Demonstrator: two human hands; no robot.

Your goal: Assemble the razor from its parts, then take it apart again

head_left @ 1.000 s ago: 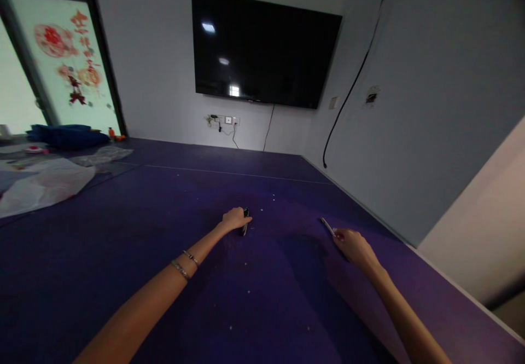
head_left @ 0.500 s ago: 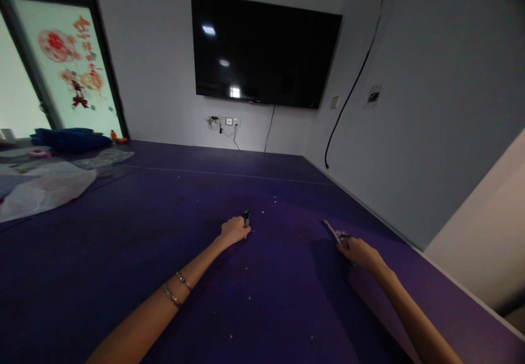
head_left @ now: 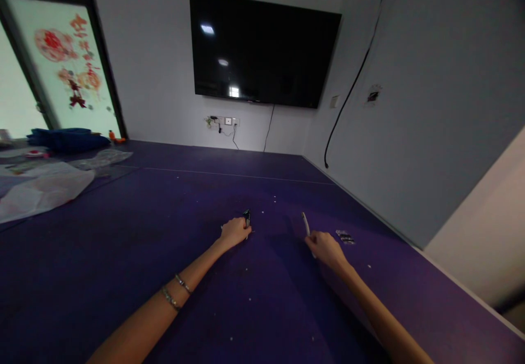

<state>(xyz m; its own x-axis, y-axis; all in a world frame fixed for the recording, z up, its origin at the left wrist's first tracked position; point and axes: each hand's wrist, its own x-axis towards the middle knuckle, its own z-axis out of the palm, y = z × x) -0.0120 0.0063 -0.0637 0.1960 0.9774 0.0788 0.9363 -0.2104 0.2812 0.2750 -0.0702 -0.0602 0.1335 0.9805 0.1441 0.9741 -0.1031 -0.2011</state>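
In the head view, my left hand [head_left: 235,232] is closed round a small dark object [head_left: 246,217] with a shiny edge, low over the purple surface [head_left: 172,232]. Its kind is too small to make out, and my fingers hide most of it. My right hand [head_left: 326,247] grips a thin, pale, stick-like tool [head_left: 305,223], whose far end points up and away from me. Just right of that hand lies a small clear packet [head_left: 345,237] with dark strips in it. Two bracelets [head_left: 176,293] circle my left forearm.
White specks dot the purple surface. Clear plastic sheets [head_left: 49,189] and a folded blue cloth [head_left: 68,139] lie at the left. A black cable [head_left: 348,93] hangs down the right wall to the surface's edge. A television [head_left: 262,52] is mounted on the far wall.
My right hand has moved left with the pale tool, away from the clear packet, which now shows fully. The tool stands steeper in view. My left hand has hardly moved.
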